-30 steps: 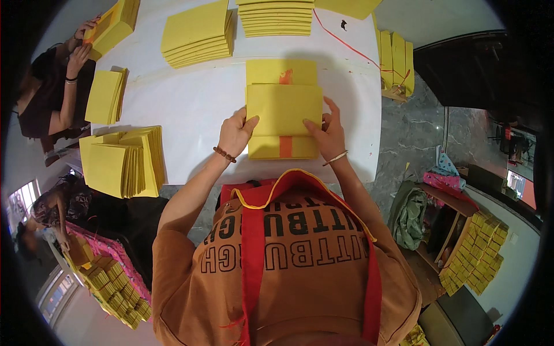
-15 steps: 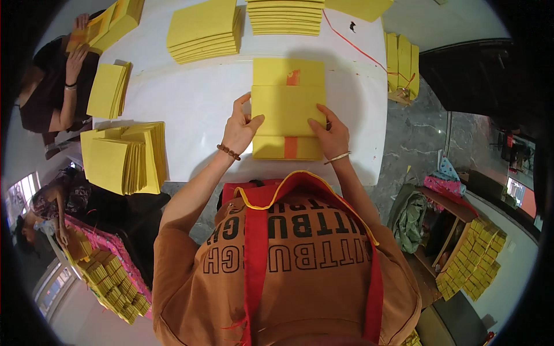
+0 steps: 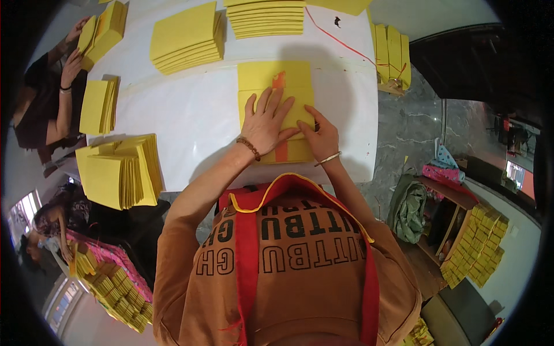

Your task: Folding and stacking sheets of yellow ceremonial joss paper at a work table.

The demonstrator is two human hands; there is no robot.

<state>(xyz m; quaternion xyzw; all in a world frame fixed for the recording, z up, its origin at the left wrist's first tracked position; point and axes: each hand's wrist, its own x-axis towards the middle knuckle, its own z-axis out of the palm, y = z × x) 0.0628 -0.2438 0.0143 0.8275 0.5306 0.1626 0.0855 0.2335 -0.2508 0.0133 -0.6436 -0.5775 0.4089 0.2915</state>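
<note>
On the white table in front of me lies a flat yellow paper bundle, with a yellow band of paper folded across its middle. An orange-red strip shows above the band and again below it. My left hand rests flat on the band, fingers spread and pointing away from me. At the bundle's right edge, my right hand grips the side, thumb on top and index finger along the edge; its other fingers are partly hidden.
Stacks of folded yellow paper stand at the far side, the far middle and the left of the white table. A red string lies far right. Another person's hands hold yellow paper at far left.
My left hand has moved from the bundle's left edge onto its top and flattened there. My right hand stays at the right edge. The view has shifted slightly.
</note>
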